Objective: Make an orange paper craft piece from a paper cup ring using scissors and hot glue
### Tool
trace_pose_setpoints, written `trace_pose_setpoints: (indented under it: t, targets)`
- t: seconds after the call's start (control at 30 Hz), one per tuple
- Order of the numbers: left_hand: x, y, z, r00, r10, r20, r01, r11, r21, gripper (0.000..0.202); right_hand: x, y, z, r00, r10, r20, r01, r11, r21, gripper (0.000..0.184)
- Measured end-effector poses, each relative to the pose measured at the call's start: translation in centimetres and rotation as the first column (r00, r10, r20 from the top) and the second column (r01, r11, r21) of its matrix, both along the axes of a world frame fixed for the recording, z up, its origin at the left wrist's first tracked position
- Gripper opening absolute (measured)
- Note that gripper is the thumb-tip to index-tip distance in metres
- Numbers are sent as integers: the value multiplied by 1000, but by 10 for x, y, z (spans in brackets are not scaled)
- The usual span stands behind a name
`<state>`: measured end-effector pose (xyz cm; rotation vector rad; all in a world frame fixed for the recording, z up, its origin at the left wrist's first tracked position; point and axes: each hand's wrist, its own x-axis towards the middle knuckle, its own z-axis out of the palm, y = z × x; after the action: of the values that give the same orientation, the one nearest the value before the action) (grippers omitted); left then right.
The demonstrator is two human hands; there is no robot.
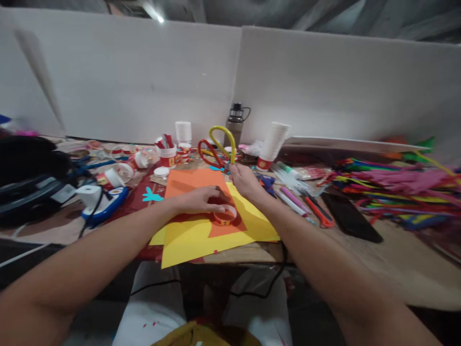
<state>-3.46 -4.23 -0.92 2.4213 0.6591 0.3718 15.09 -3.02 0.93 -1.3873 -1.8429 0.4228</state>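
My left hand (208,199) curves over a cut-down paper cup (225,216), red and white with a yellow patch, its thumb at the rim. This cup rests on orange paper (187,182), which overlaps yellow sheets (194,242). Beyond it, my right hand (245,180) is closed around the base of a tool with one yellow loop (223,130) and one red loop (209,146), like scissor handles. Its lower end is hidden by my fingers. A bright blue paper cutout (152,195) lies left of the orange sheet.
Behind stand stacked paper cups (275,142), a bottle (235,120) and a cup with red pieces (167,154). Pens (293,202), a red cutter (320,214), a phone (351,216) and pipe cleaners (399,182) lie right. A blue-based object (104,206) sits left.
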Motion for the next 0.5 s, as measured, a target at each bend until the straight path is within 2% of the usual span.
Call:
trace_pose_setpoints:
  t: [0.2,0.37,0.5]
  targets:
    - [1,-2,3,999,30,-42,-31,999,-18,48,-1,-4,2,999,-22,28,21,999,40,33]
    - [2,-4,3,998,34,-53,-36,999,-19,51,-1,-4,2,992,10,-130,-4,999,45,32]
    - [3,-4,2,997,45,-67,-46,999,-13,51,4,-6,9,950,16,-311,-29,999,-40,30]
